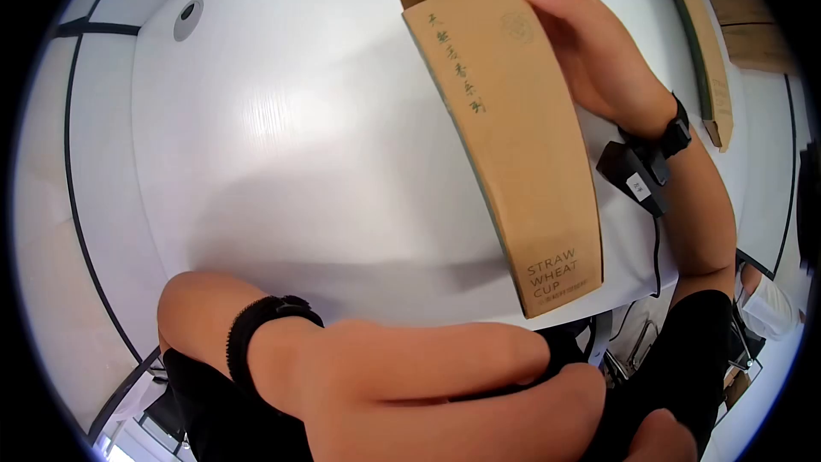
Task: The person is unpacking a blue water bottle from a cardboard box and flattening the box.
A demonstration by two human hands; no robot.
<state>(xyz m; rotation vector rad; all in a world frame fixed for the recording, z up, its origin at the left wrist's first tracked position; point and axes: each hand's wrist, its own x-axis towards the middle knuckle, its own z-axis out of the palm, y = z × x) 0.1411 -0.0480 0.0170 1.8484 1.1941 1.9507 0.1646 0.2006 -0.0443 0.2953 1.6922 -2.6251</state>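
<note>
A long brown cardboard box, printed "STRAW WHEAT CUP", stands tilted over the white table, its top end partly raised at the left corner. My right hand grips the box at its upper right edge. The thumb lies on the front, while the other fingers are mostly hidden behind. Close to the camera, my left hand reaches across the bottom of the view, apart from the box. Its fingers are stretched out with a gap between them, and nothing shows in them.
A black device with a white label and a cable hangs at my right wrist. Another brown box lies at the table's right side, with more cardboard beyond. A round cable hole sits in the white table at upper left.
</note>
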